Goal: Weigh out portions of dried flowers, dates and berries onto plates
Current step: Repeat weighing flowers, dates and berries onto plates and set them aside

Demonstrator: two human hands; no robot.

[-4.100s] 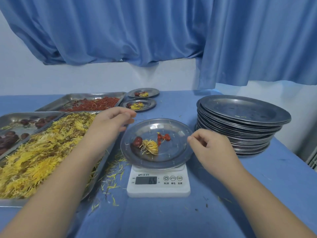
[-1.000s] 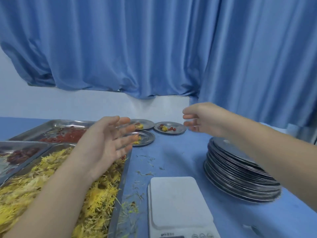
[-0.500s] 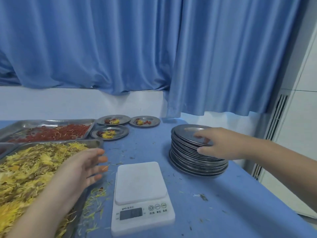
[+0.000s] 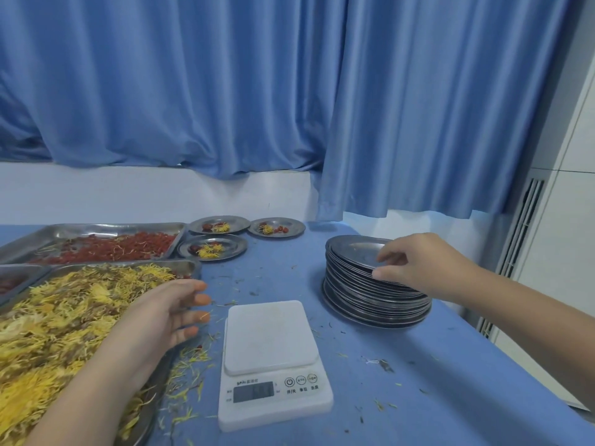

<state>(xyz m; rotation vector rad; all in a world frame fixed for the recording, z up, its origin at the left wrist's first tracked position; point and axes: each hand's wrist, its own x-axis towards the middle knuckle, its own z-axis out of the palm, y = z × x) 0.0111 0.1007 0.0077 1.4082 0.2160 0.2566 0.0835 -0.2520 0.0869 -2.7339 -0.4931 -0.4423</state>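
Observation:
A white digital scale (image 4: 270, 358) stands bare on the blue table. To its right rises a stack of metal plates (image 4: 363, 284); my right hand (image 4: 415, 265) pinches the rim of the top plate, thumb below and fingers on top. My left hand (image 4: 170, 312) hovers open over the edge of the tray of yellow dried flowers (image 4: 64, 317), holding nothing. Behind it lies a tray of red berries (image 4: 109, 247), and a tray of dates (image 4: 13, 280) shows at the far left. Three filled plates sit at the back (image 4: 212, 247) (image 4: 219, 224) (image 4: 277, 227).
Loose yellow petals and crumbs are scattered on the blue tablecloth (image 4: 418, 381) around the scale. Blue curtains (image 4: 257, 91) hang behind the table. The table's right edge runs close past the plate stack, beside a white wall unit (image 4: 528, 239).
The filled plate left the scale and now sits at the back with the others. My right hand swung over to the plate stack and closed on its top plate; my left hand stayed open.

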